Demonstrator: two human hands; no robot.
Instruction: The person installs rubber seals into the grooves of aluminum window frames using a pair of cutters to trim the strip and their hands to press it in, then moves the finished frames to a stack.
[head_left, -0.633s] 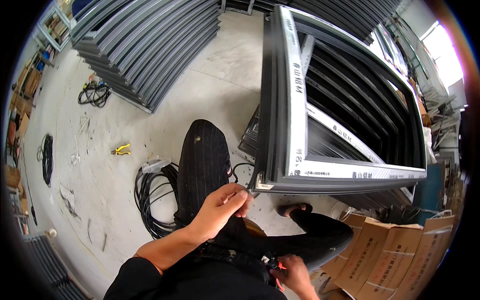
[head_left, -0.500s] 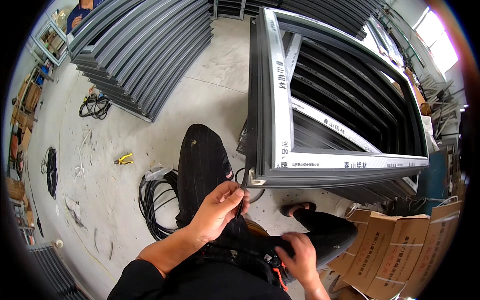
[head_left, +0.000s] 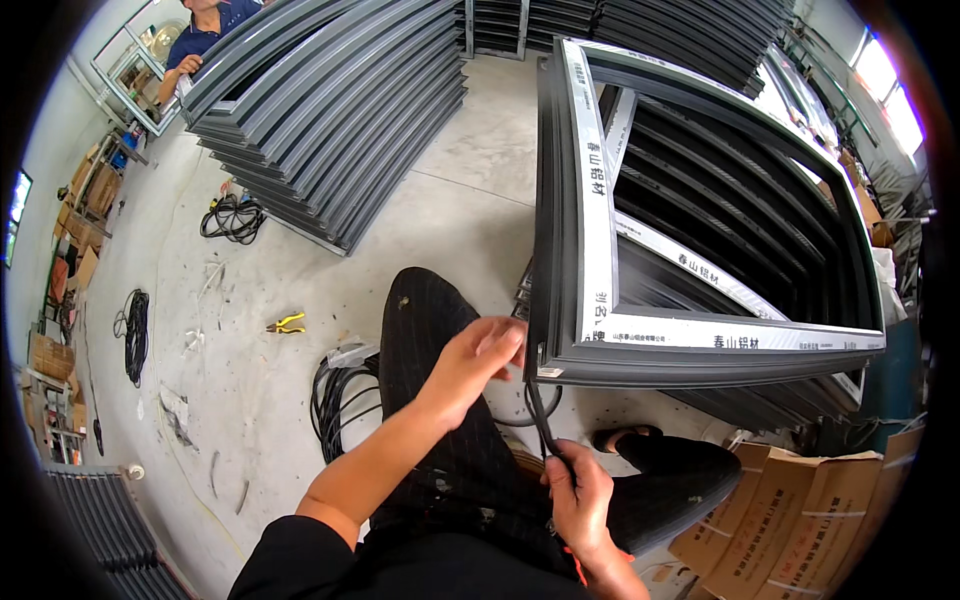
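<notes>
A dark grey window frame (head_left: 650, 365) with white printed film on its face lies on top of a stack of similar frames in front of me, to the right. My left hand (head_left: 475, 365) is at the near left corner of this frame, fingers bent and pressed to its side; what lies under the fingertips is hidden. From that corner a thin black rubber strip (head_left: 543, 420) hangs down in a loop. Below the corner, my right hand (head_left: 580, 490) is closed round the strip, over my lap.
Another tall stack of grey frames (head_left: 330, 130) stands at the far left, with a person (head_left: 205, 40) behind it. Yellow-handled pliers (head_left: 287, 323) and black coils (head_left: 340, 405) lie on the floor to the left. Cardboard boxes (head_left: 780, 520) stand at the near right.
My left hand has moved up from the hanging strip to the side of the frame's corner. The right hand has come up from my thigh and taken hold of the strip. My view has shifted left.
</notes>
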